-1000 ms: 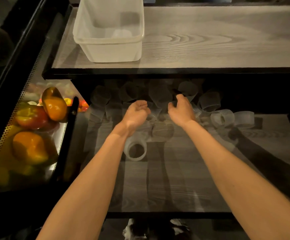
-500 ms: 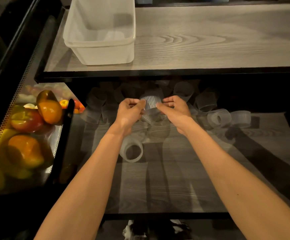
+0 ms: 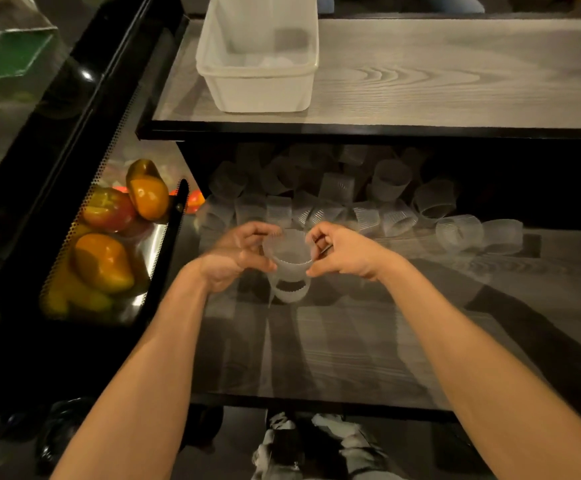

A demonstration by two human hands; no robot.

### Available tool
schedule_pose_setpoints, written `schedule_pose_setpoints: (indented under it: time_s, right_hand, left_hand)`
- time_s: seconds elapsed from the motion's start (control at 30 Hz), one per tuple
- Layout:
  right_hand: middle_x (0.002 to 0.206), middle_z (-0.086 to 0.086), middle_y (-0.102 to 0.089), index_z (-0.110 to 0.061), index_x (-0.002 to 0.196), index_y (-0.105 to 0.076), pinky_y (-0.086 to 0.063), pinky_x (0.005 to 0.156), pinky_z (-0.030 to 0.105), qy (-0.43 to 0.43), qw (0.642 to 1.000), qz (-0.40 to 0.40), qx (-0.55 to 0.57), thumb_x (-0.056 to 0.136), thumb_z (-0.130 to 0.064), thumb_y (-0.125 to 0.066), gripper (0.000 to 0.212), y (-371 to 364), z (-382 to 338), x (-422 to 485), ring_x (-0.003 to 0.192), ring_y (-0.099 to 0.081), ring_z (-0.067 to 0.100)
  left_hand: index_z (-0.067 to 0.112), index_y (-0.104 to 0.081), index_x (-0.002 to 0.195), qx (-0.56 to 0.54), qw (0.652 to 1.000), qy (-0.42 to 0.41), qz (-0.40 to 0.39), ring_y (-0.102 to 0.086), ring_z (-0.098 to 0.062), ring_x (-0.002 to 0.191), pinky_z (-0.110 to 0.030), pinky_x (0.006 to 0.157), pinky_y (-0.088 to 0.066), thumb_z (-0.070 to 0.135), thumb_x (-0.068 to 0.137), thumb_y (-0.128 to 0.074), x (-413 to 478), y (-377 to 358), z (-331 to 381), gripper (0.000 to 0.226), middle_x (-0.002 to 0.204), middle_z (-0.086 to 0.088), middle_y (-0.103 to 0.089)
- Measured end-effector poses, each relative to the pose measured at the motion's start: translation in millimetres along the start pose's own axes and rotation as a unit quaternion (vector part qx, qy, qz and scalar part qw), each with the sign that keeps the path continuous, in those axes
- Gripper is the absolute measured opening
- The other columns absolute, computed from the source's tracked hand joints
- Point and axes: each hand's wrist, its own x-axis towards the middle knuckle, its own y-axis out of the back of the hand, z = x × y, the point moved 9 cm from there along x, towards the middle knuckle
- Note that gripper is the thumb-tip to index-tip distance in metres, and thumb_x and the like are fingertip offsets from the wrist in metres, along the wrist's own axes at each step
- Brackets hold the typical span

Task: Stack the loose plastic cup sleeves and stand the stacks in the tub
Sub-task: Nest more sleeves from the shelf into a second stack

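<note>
A translucent ribbed cup sleeve [image 3: 289, 252] hangs over the lower shelf between both hands. My left hand [image 3: 235, 259] grips its left side with curled fingers; that hand is blurred. My right hand [image 3: 342, 252] pinches its right side. Directly under it another sleeve [image 3: 290, 292] lies on the shelf. Several loose sleeves [image 3: 337, 202] are heaped along the back of the lower shelf, partly in shadow. The white translucent tub [image 3: 257, 88] stands on the upper shelf, far left.
The upper shelf's black front edge [image 3: 386, 131] overhangs the sleeve pile. A perforated metal bin [image 3: 74, 237] of orange and red peppers [image 3: 103, 261] sits left of the lower shelf. Grey wood-grain shelf surface [image 3: 334, 348] lies in front of my hands.
My hands reached into the pile, took hold of a sleeve together, and have drawn it toward me and down over the sleeve lying on the shelf. The camera view has shifted right.
</note>
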Motion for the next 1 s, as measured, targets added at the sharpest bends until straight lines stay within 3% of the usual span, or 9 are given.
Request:
schedule_pose_setpoints:
  time_s: [0.13,0.3,0.4,0.57,0.67,0.73,0.83,0.9,1.0]
  right_hand:
    - [0.096,0.008,-0.068,-0.016,0.109,-0.055,-0.058,0.085,0.049,-0.002,0.999,0.006,-0.047,0.07,-0.004,-0.085,0.051,-9,1,-1,0.084,-0.068,0.023]
    - [0.096,0.009,-0.067,-0.015,0.108,-0.053,-0.057,0.081,0.047,-0.011,0.995,0.021,-0.097,0.07,-0.007,-0.086,0.051,-11,4,-3,0.08,-0.062,0.016]
    - [0.102,0.013,-0.067,-0.016,0.107,-0.052,-0.057,0.078,0.048,-0.016,0.993,0.034,-0.116,0.07,-0.009,-0.086,0.05,-9,7,-3,0.079,-0.06,0.017]
    - [0.1,-0.003,-0.054,-0.025,0.135,-0.044,-0.049,0.066,0.031,-0.08,0.983,0.045,-0.158,0.078,-0.004,-0.077,0.07,5,29,-2,0.081,-0.057,0.015]
    - [0.1,-0.009,-0.054,-0.023,0.135,-0.05,-0.051,0.073,0.031,-0.115,0.977,0.104,-0.148,0.081,-0.008,-0.072,0.06,27,47,-4,0.085,-0.057,0.014]
    - [0.114,-0.009,-0.055,-0.024,0.134,-0.054,-0.05,0.082,0.03,-0.122,0.965,0.148,-0.177,0.081,-0.008,-0.069,0.057,42,53,-5,0.096,-0.057,0.014]
    - [0.139,-0.003,-0.047,-0.023,0.138,-0.051,-0.047,0.096,0.032,-0.103,0.942,0.221,-0.23,0.079,-0.003,-0.066,0.064,66,53,-5,0.117,-0.056,0.021]
    - [0.153,0.0,-0.037,-0.02,0.149,-0.039,-0.044,0.104,0.035,-0.086,0.937,0.232,-0.245,0.08,-0.001,-0.066,0.076,75,54,-3,0.134,-0.048,0.026]
    - [0.168,-0.003,-0.012,-0.026,0.161,-0.012,-0.042,0.112,0.042,-0.101,0.932,0.204,-0.284,0.081,0.0,-0.065,0.099,80,62,1,0.146,-0.036,0.029]
  left_hand:
    - [0.016,-0.063,0.125,0.018,1.0,-0.004,0.006,-0.064,-0.017,0.118,-0.035,0.089,-0.058,-0.018,0.071,-0.076,-7,1,-7,0.066,0.126,-0.002,-0.068]
    - [0.016,-0.062,0.128,0.056,0.998,-0.008,0.012,-0.064,-0.011,0.113,-0.024,0.081,-0.058,-0.017,0.069,-0.079,-8,-2,-7,0.07,0.125,0.0,-0.066]
    - [0.017,-0.062,0.128,0.089,0.996,-0.001,0.018,-0.064,-0.013,0.112,-0.028,0.082,-0.06,-0.018,0.069,-0.078,-3,-5,-11,0.071,0.124,0.001,-0.066]
    - [0.022,-0.056,0.137,0.133,0.99,0.052,0.005,-0.055,-0.012,0.124,-0.043,0.098,-0.056,-0.021,0.072,-0.065,9,-7,-24,0.079,0.132,0.004,-0.06]
    - [0.014,-0.058,0.133,0.069,0.995,0.055,0.051,-0.061,-0.016,0.119,-0.035,0.083,-0.057,-0.02,0.081,-0.059,20,-10,-14,0.062,0.126,-0.004,-0.064]
    - [0.009,-0.06,0.13,0.053,0.994,0.038,0.083,-0.064,-0.012,0.107,-0.024,0.076,-0.053,-0.015,0.087,-0.059,31,-13,-6,0.049,0.119,-0.005,-0.065]
    - [0.015,-0.065,0.116,0.082,0.993,0.023,0.088,-0.064,-0.018,0.11,-0.022,0.084,-0.054,-0.012,0.093,-0.054,50,-24,0,0.037,0.115,-0.006,-0.066]
    - [0.018,-0.066,0.114,0.1,0.992,0.033,0.069,-0.063,-0.022,0.115,-0.024,0.09,-0.054,-0.006,0.096,-0.054,61,-36,1,0.032,0.121,-0.009,-0.065]
    - [0.011,-0.064,0.123,0.149,0.987,0.044,0.049,-0.06,-0.015,0.105,-0.016,0.079,-0.05,0.0,0.099,-0.055,73,-49,3,0.028,0.119,-0.008,-0.064]
